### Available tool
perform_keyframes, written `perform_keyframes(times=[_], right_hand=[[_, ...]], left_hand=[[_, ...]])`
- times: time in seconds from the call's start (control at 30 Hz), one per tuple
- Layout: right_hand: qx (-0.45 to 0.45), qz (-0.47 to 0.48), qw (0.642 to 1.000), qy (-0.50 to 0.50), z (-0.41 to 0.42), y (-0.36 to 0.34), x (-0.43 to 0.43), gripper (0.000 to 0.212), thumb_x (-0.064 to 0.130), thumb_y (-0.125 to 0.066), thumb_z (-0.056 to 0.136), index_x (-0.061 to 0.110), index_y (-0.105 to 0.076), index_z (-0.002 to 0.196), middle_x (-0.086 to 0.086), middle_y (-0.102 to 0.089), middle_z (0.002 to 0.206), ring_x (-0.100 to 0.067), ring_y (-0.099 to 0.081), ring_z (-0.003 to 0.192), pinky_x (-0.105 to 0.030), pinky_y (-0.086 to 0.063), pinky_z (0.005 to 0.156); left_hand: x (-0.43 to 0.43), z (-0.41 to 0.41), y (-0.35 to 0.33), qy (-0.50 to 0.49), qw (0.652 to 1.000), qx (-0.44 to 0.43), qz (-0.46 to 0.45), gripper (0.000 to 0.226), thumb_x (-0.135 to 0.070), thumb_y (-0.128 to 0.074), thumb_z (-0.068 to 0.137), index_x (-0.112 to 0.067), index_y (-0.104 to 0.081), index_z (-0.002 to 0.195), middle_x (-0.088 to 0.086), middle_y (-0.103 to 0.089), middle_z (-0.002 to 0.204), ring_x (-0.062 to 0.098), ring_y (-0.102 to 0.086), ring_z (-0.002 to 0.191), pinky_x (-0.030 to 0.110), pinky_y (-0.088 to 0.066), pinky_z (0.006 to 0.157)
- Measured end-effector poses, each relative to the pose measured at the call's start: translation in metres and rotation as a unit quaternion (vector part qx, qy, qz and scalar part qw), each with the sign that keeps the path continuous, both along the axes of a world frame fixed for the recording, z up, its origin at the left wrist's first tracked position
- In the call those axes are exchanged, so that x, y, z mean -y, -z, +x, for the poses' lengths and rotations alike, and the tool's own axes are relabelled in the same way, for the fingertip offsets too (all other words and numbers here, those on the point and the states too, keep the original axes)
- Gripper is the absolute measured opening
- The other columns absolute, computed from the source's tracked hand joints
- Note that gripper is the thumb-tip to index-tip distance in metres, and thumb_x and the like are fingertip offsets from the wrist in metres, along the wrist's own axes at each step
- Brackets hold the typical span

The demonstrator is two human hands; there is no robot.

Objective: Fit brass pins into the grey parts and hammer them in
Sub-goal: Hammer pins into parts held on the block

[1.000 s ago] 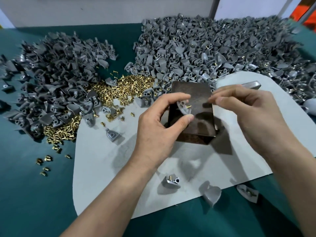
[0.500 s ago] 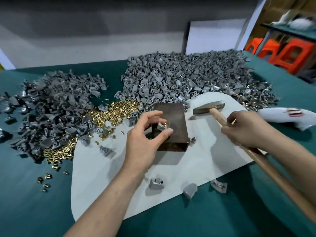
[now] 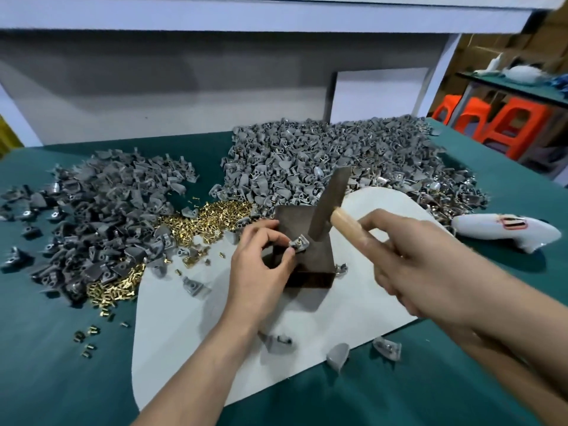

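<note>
On the green surface (image 3: 46, 364), the left hand (image 3: 255, 272) pinches a grey part (image 3: 298, 243) on top of the dark block (image 3: 292, 219), the right hand (image 3: 430, 265) grips the hammer (image 3: 329, 206) by its handle, head tilted just above, and big heaps of grey parts (image 3: 322, 161) and brass pins (image 3: 212, 216) lie behind.

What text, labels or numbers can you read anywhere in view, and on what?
No readable text anywhere.
On the white casing: a red-edged dark mark, too blurred to read.
On the hammer, block and grey part: no markings visible.
</note>
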State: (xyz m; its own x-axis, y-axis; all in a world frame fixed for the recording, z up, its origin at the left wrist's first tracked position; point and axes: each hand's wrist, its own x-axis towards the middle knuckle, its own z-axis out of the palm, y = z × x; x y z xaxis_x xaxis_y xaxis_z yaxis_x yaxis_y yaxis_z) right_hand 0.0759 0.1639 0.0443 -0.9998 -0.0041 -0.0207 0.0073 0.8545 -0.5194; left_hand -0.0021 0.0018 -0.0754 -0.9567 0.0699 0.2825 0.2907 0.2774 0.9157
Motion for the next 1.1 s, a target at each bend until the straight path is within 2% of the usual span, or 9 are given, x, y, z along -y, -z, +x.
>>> perform_keyframes(times=[0.13,0.2,0.3,0.37,0.63,0.83,0.93,1.0,1.1], right_hand=[[-0.042,0.053,0.998,-0.015,-0.001,0.009,0.008,0.013,0.037,-0.035,0.099,0.025,-0.041,0.100,-0.002,-0.057,0.070,-0.012,-0.043,0.046,-0.032,-0.043,0.051],[-0.043,0.055,0.997,-0.012,-0.005,0.009,0.010,0.012,0.033,-0.036,0.099,0.023,-0.040,0.097,-0.002,-0.058,0.070,-0.010,-0.042,0.041,-0.024,-0.037,0.043],[-0.055,0.039,0.998,-0.006,-0.008,0.011,0.010,0.015,0.033,-0.039,0.099,0.020,-0.044,0.096,-0.002,-0.055,0.063,-0.011,-0.047,0.045,-0.025,-0.039,0.045],[-0.056,0.033,0.998,-0.005,-0.008,0.010,0.012,0.014,0.033,-0.039,0.099,0.021,-0.047,0.099,-0.001,-0.053,0.061,-0.010,-0.048,0.047,-0.023,-0.038,0.043],[-0.044,0.009,0.999,-0.013,-0.009,0.005,0.017,0.023,0.028,-0.038,0.099,0.013,-0.056,0.097,0.001,-0.046,0.057,-0.007,-0.043,0.041,-0.020,-0.035,0.037],[-0.139,0.001,0.990,-0.012,-0.006,-0.007,0.016,0.031,0.039,-0.032,0.092,0.017,-0.053,0.085,-0.001,-0.046,0.047,-0.014,-0.040,0.036,-0.025,-0.030,0.034],[-0.073,0.066,0.995,-0.033,-0.002,0.016,0.026,0.021,0.037,-0.033,0.099,0.024,-0.050,0.102,0.004,-0.045,0.053,-0.012,-0.041,0.042,-0.024,-0.034,0.043],[-0.070,0.071,0.994,-0.039,-0.001,0.019,0.026,0.022,0.034,-0.036,0.098,0.028,-0.050,0.112,0.005,-0.043,0.058,-0.013,-0.042,0.044,-0.021,-0.034,0.043],[-0.123,0.031,0.991,-0.032,-0.002,-0.002,0.018,0.030,0.036,-0.036,0.093,0.017,-0.058,0.102,0.003,-0.041,0.047,-0.015,-0.043,0.042,-0.022,-0.032,0.038]], left_hand=[[0.001,0.001,0.000,0.002,1.000,0.005,0.021,0.018,-0.008,-0.069,0.081,-0.025,-0.062,0.078,-0.020,-0.055,0.115,-0.004,-0.051,0.111,0.029,-0.044,0.099],[0.001,0.001,0.000,-0.005,1.000,-0.012,0.015,0.021,-0.008,-0.069,0.080,-0.027,-0.061,0.076,-0.020,-0.056,0.113,-0.007,-0.050,0.109,0.019,-0.040,0.095],[0.000,0.001,0.000,-0.013,0.999,-0.034,-0.005,0.024,-0.007,-0.070,0.078,-0.027,-0.060,0.074,-0.018,-0.057,0.111,-0.011,-0.049,0.107,0.000,-0.032,0.085],[0.000,0.002,0.000,-0.011,0.999,-0.033,-0.004,0.023,-0.005,-0.072,0.077,-0.025,-0.060,0.074,-0.018,-0.058,0.111,-0.013,-0.049,0.105,-0.003,-0.030,0.083],[0.000,0.001,0.001,-0.009,1.000,-0.029,-0.003,0.028,-0.002,-0.075,0.073,-0.025,-0.059,0.071,-0.019,-0.057,0.110,-0.009,-0.050,0.105,-0.001,-0.032,0.083],[0.000,0.001,0.003,-0.001,0.999,-0.044,0.013,0.020,-0.001,-0.072,0.076,-0.017,-0.061,0.072,-0.015,-0.053,0.115,-0.004,-0.050,0.112,0.004,-0.033,0.091],[0.001,0.000,0.003,0.004,0.998,-0.056,0.009,0.026,0.004,-0.074,0.073,-0.018,-0.060,0.069,-0.012,-0.053,0.115,-0.005,-0.048,0.112,0.008,-0.034,0.094],[0.001,0.000,0.004,0.003,0.997,-0.074,0.004,0.024,0.005,-0.074,0.073,-0.015,-0.060,0.070,-0.010,-0.052,0.115,-0.002,-0.049,0.113,0.010,-0.034,0.095],[0.001,0.002,0.004,0.015,0.997,-0.075,0.015,0.020,0.003,-0.072,0.077,-0.014,-0.061,0.071,-0.008,-0.051,0.115,-0.002,-0.049,0.113,0.004,-0.034,0.091]])
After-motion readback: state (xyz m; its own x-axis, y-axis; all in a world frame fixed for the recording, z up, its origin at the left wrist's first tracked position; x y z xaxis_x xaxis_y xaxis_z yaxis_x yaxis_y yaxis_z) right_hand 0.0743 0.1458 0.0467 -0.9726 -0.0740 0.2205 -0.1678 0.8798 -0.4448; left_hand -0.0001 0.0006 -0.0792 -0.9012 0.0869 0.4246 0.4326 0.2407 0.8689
